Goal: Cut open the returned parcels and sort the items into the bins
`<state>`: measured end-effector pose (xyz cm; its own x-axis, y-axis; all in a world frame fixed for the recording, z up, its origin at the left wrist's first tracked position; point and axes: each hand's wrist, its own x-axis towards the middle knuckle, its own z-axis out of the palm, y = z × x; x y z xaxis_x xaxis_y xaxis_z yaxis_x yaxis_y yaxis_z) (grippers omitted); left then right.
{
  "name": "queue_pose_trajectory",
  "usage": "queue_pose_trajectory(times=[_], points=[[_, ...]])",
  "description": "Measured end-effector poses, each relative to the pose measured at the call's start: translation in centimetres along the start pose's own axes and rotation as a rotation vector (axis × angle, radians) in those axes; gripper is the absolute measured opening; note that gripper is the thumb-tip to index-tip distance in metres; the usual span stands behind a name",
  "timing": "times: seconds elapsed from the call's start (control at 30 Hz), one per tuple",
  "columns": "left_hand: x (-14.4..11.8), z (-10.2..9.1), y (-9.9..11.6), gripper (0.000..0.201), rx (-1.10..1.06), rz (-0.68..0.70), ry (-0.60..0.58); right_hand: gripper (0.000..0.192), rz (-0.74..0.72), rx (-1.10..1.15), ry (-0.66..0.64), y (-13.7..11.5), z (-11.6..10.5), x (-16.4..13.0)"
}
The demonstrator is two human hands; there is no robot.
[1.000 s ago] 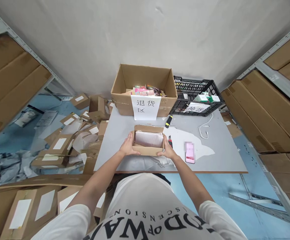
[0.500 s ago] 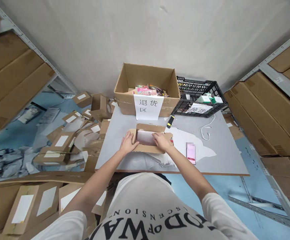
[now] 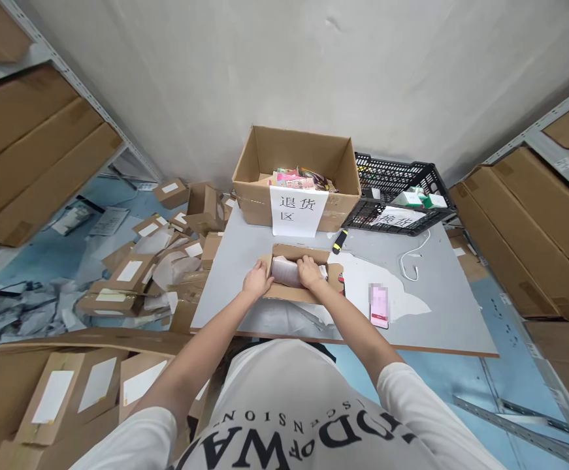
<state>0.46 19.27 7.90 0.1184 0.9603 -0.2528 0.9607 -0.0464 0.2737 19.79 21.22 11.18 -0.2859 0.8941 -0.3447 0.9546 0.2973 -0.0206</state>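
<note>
Filling the middle of the view, a grey counter (image 3: 274, 238) stands against a pale wall, with metal shelves of big flat cartons rising to the left and right and a heap of small labelled boxes (image 3: 137, 274) spilled over the blue floor on the left. At the back of the counter sits a large open carton (image 3: 298, 175) with bright packets inside and a white paper sign (image 3: 298, 211) hanging down its front. Just beside it on the right stands a black crate (image 3: 402, 192) holding small green and white boxes, with its own paper label on the front.

Near the front edge of the counter lies a small open cardboard box (image 3: 298, 274), its flaps spread, resting on torn white wrapping. Inside it is a pale wrapped packet (image 3: 287, 271). The left hand (image 3: 257, 282) lies against the box's left side, fingers curled on the wall and flap. The right hand (image 3: 309, 271) reaches down into the box with its fingers bent over the packet; whether they have closed round it cannot be told.

To the right of the box a pink phone (image 3: 379, 305) lies flat on the counter. A white cable (image 3: 414, 251) curls further back, and a small yellow and black tool (image 3: 339, 241) lies between the small box and the crate.
</note>
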Motion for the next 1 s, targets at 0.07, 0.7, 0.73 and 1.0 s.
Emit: queue_pose_trajectory(times=[0.07,0.7,0.73,1.0], points=[[0.1,0.2,0.0,0.055,0.015,-0.012,-0.004,0.035,0.014,0.011,-0.031,-0.3,0.5,-0.1],[0.2,-0.1,0.6,0.056,0.097,-0.103,-0.018,0.036,-0.092,-0.025,-0.135,1.0,-1.9,-0.2],[0.3,-0.3,0.7,0.056,0.099,-0.112,-0.009,0.036,-0.100,-0.034,-0.124,0.9,-2.1,-0.2],[1.1,-1.5,1.5,0.057,0.098,-0.173,0.004,0.034,-0.201,-0.113,-0.050,0.7,-2.9,-1.1]])
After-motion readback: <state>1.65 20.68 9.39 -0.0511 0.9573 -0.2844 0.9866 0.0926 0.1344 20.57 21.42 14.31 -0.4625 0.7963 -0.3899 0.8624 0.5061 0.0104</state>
